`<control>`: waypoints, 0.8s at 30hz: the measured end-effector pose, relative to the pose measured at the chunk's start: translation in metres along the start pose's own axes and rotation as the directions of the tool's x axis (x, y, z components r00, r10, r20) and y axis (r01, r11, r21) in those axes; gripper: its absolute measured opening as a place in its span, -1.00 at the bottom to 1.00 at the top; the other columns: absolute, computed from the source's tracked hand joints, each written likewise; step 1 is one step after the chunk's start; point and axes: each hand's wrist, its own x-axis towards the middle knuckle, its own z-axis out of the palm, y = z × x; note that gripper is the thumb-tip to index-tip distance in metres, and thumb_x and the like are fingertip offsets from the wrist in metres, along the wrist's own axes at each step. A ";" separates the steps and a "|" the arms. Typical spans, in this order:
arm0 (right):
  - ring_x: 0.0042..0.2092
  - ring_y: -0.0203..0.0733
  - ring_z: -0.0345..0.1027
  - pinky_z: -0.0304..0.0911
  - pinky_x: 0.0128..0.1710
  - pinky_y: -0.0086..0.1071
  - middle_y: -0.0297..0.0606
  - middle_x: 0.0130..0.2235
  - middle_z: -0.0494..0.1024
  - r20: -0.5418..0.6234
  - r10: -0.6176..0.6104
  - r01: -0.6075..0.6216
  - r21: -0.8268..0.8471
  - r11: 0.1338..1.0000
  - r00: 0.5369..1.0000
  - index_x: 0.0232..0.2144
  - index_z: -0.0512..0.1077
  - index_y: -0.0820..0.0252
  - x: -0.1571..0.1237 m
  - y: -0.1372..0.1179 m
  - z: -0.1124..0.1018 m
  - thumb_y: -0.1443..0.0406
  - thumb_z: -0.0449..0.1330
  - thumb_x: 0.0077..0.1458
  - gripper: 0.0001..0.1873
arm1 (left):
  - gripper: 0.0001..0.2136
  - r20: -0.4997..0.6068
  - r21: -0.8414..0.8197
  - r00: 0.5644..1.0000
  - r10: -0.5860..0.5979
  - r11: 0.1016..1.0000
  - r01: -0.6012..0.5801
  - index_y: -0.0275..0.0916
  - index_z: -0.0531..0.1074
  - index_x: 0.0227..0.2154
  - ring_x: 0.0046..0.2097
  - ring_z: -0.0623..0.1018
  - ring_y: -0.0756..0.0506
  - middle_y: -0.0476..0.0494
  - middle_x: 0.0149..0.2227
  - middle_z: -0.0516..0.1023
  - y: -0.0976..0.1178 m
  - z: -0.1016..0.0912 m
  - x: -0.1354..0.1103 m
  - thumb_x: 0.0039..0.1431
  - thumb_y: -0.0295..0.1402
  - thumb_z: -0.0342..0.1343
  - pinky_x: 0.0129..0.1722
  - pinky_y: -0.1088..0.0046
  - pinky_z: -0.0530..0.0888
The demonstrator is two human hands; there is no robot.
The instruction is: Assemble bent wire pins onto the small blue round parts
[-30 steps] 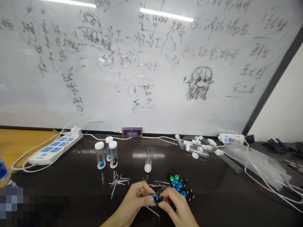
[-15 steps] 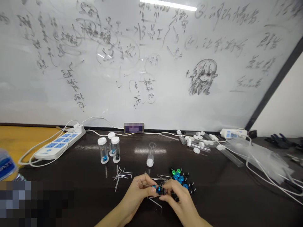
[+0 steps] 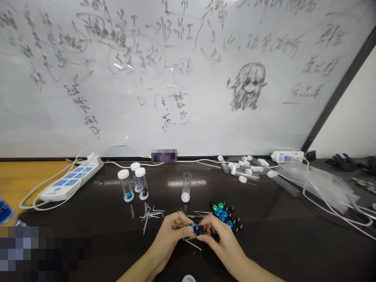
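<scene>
Close together at the front of the dark table, both hands pinch one small part with blue and black sections (image 3: 196,228). My left hand (image 3: 170,239) is closed on its blue end, with a thin metal rod sticking out at the fingers. My right hand (image 3: 221,241) closes thumb and fingers on the black end. The fingers hide some of the part. Just right of them lie several blue, green and black screw-like pieces (image 3: 223,214). L-shaped hex keys (image 3: 151,214) are piled to the left, and another hex key (image 3: 194,245) lies below the hands.
A clear tube (image 3: 187,186) with a white base stands beyond the hands. Three capped tubes (image 3: 125,186) with small parts inside stand left of it. Loose tubes and caps (image 3: 243,172), a plastic bag (image 3: 317,188) and power strips (image 3: 72,178) line the back. A bottle (image 3: 7,211) is far left.
The view has tipped slightly downward, and a white round object now shows at the bottom edge. Both hands keep the same pinch on the part, with only slight finger movement.
</scene>
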 end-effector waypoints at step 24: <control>-0.44 -0.30 0.30 0.18 -0.41 -0.48 -0.37 -0.49 0.41 0.083 0.006 -0.004 -0.028 1.000 0.997 -0.50 0.36 0.20 -0.001 -0.005 -0.006 0.25 -0.01 0.27 -0.68 | -0.84 0.022 0.067 1.000 -0.008 0.998 0.006 -0.31 0.50 -0.48 -0.36 0.53 -0.05 -0.09 -0.43 0.58 0.002 0.000 -0.002 -0.18 -0.48 0.34 -0.25 0.40 0.40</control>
